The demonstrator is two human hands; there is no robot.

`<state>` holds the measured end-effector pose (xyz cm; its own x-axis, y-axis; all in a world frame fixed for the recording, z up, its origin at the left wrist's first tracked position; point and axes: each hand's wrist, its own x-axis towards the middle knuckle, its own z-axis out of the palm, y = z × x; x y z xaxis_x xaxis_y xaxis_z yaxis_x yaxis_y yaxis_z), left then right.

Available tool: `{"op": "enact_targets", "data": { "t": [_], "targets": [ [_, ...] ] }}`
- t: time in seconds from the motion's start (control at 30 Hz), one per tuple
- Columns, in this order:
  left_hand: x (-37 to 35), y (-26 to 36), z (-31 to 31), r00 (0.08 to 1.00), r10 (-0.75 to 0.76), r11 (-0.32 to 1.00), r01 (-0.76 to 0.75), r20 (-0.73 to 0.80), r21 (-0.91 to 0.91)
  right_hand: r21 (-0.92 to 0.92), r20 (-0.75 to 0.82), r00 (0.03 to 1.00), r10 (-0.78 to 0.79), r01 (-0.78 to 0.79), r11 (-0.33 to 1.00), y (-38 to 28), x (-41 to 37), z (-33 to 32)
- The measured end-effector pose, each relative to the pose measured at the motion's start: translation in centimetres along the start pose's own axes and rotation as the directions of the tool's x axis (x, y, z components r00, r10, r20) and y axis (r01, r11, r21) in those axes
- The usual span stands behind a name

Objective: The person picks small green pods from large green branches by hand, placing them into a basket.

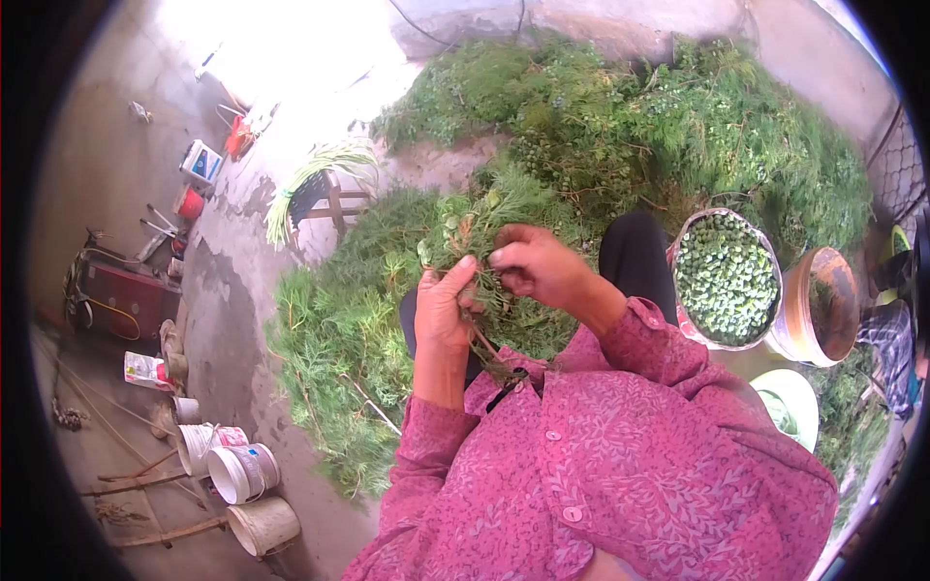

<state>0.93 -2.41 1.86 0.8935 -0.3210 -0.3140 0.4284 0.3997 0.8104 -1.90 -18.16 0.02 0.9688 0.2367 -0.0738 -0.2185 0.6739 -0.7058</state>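
My left hand is closed around the stem of a leafy green branch, held in front of my chest. Its thumb points up along the stem, and the stem's lower end comes out below the hand. Close on the right, my right hand has its fingers curled in a pinch at the branch's foliage. What sits between those fingertips is too small to make out. Cut feathery branches lie under and around both hands. Right of my knee stands a container full of small green cones or berries.
A large heap of green branches lies along the wall. Beside the full container are a bucket and a pale green basin. To the left are a stool with pale green strands, a dark red box and several white buckets.
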Motion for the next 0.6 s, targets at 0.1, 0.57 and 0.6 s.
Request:
{"op": "enact_targets", "data": {
  "t": [0.1, 0.57, 0.6],
  "targets": [
    [0.2, 0.1, -0.1, 0.996, 0.008, 1.000, -0.011, -0.087, -0.026, 0.273, 0.052, 0.997, -0.054, 0.038, 0.961, -0.8, -0.6, -1.4],
    [0.4, -0.3, -0.9, 0.980, -0.194, 0.969, 0.184, -0.048, -0.167, -0.340, -0.112, 0.962, -0.248, 0.197, 0.920, -0.6, 0.8, 0.8],
    [0.5, -0.4, -1.4, 0.982, -0.191, 0.971, 0.188, -0.007, -0.150, -0.490, -0.087, 0.941, -0.326, 0.245, 0.837, -0.3, 1.2, 0.6]
  ]
}}
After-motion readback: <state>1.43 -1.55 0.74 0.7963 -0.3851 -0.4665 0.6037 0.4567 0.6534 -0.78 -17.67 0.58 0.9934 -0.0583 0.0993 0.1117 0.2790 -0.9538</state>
